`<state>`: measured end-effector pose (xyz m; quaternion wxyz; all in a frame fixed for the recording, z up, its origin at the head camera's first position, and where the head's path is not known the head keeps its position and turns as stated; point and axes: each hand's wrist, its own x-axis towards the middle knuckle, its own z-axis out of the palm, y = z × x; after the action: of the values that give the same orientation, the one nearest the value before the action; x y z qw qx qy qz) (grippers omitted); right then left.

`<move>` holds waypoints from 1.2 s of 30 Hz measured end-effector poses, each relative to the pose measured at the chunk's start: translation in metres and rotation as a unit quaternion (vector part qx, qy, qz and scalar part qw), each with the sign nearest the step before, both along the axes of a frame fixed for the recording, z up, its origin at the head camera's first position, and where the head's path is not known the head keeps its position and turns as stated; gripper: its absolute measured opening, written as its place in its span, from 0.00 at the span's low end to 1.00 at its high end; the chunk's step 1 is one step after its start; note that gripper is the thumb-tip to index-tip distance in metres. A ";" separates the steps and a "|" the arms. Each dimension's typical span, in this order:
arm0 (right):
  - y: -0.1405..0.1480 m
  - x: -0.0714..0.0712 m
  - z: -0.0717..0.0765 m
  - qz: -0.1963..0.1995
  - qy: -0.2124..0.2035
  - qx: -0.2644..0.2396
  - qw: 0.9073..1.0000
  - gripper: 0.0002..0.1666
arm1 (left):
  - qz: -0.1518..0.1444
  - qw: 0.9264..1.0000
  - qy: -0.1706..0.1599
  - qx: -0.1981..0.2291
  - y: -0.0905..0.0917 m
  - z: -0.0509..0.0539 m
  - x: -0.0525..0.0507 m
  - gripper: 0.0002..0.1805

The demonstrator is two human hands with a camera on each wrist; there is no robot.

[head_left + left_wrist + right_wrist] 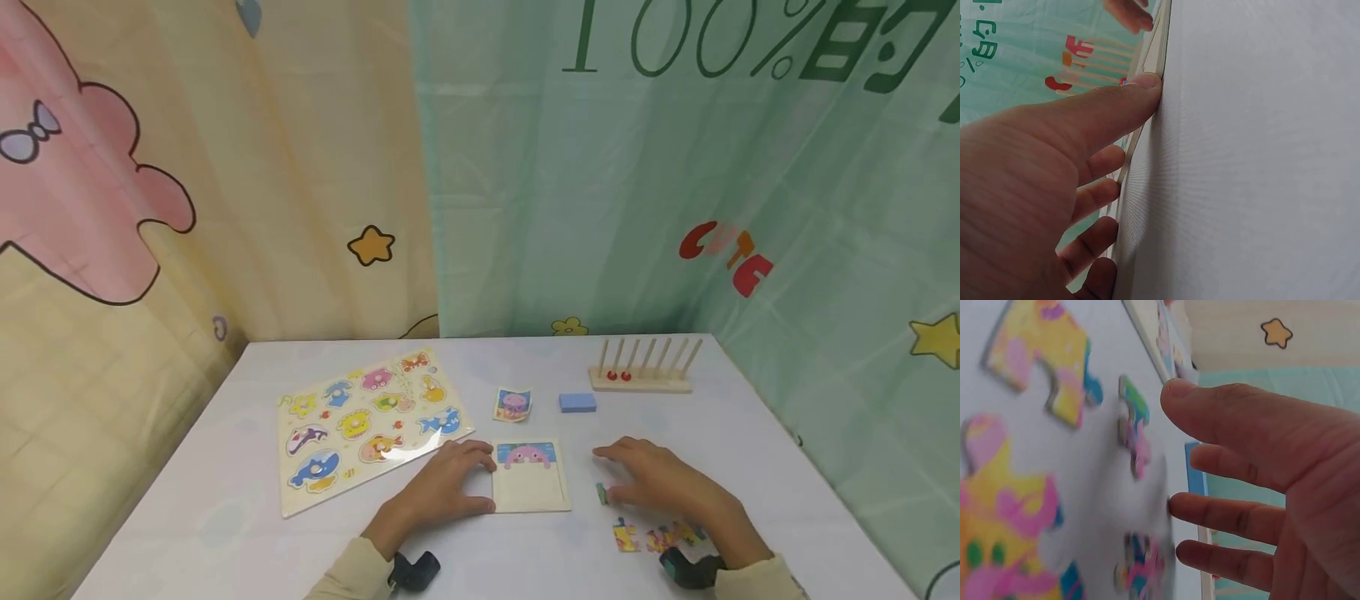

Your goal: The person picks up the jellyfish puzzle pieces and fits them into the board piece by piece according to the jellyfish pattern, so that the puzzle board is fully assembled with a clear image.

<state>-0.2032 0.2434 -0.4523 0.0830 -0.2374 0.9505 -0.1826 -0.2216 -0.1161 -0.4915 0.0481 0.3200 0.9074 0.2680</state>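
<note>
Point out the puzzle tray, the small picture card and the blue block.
Puzzle tray (pixel 531 490), head view: its bare lower part.
Small picture card (pixel 513 405), head view: middle of its printed face.
Blue block (pixel 577 403), head view: middle of its visible surface.

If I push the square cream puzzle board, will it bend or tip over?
The square cream wooden-looking puzzle board seems stiff: its edges look straight. It's probably light, being thin. Lying flat, it would likely slide, not tip.

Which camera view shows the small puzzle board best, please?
The head view: it shows the small puzzle board from above, its picture plainly visible. The left wrist view has it nearly edge-on; the right wrist view catches only a slanted part near the top.
</note>
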 end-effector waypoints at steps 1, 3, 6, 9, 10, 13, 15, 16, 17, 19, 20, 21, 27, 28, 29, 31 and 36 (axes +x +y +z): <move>0.008 0.004 -0.001 -0.001 0.003 -0.005 1.000 0.33 | 0.001 1.000 -0.001 -0.003 0.000 0.000 0.000 0.25; 0.021 0.012 -0.003 0.001 0.008 -0.021 1.000 0.32 | 0.003 1.000 -0.001 -0.005 -0.001 0.000 0.000 0.25; 0.030 0.017 -0.004 0.013 0.015 -0.045 0.999 0.27 | 0.006 1.000 0.004 -0.005 -0.003 0.001 -0.002 0.25; 0.030 0.017 -0.007 0.017 0.022 -0.065 0.998 0.23 | 0.013 1.000 -0.002 -0.001 -0.005 0.002 -0.002 0.25; 0.029 0.016 -0.008 0.020 0.027 -0.072 0.997 0.22 | 0.016 1.000 -0.005 0.000 -0.005 0.002 -0.002 0.25; 0.025 0.014 -0.013 0.023 0.044 -0.084 0.995 0.21 | 0.019 1.000 -0.013 0.003 -0.007 0.001 -0.001 0.25; 0.023 0.014 -0.017 0.024 0.056 -0.087 0.994 0.20 | 0.019 1.000 -0.015 0.005 -0.007 0.000 0.000 0.25; 0.022 0.015 -0.018 0.023 0.062 -0.087 0.994 0.20 | 0.018 1.000 -0.015 0.007 -0.007 0.000 0.000 0.25; 0.021 0.015 -0.020 0.021 0.070 -0.085 0.994 0.19 | 0.017 1.000 -0.015 0.010 -0.007 0.000 0.001 0.25; 0.021 0.016 -0.021 0.019 0.082 -0.083 0.993 0.17 | 0.014 1.000 -0.013 0.013 -0.006 0.000 0.001 0.25; 0.021 0.017 -0.022 0.017 0.086 -0.082 0.993 0.16 | 0.013 1.000 -0.014 0.014 -0.006 0.000 0.001 0.25; 0.021 0.018 -0.023 0.014 0.089 -0.080 0.993 0.16 | 0.012 1.000 -0.015 0.016 -0.005 -0.001 0.002 0.25; 0.018 0.023 -0.027 -0.004 0.107 -0.067 0.992 0.13 | 0.007 1.000 -0.019 0.017 -0.002 -0.002 0.003 0.25; 0.018 0.024 -0.028 -0.005 0.110 -0.065 0.992 0.12 | 0.006 1.000 -0.017 0.017 -0.002 -0.002 0.003 0.25; 0.017 0.024 -0.028 -0.005 0.114 -0.063 0.992 0.11 | 0.004 1.000 -0.015 0.017 -0.001 -0.002 0.002 0.25; 0.016 0.024 -0.028 -0.002 0.116 -0.057 0.992 0.10 | 0.001 1.000 -0.012 0.018 -0.001 -0.001 0.002 0.25; 0.012 0.021 -0.024 -0.001 0.104 -0.046 0.993 0.09 | -0.005 1.000 -0.001 0.019 -0.001 -0.001 0.002 0.24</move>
<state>-0.1820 0.2556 -0.4759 -0.0278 -0.2579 0.9448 -0.2003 -0.2197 -0.1168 -0.4922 0.0445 0.3252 0.9004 0.2855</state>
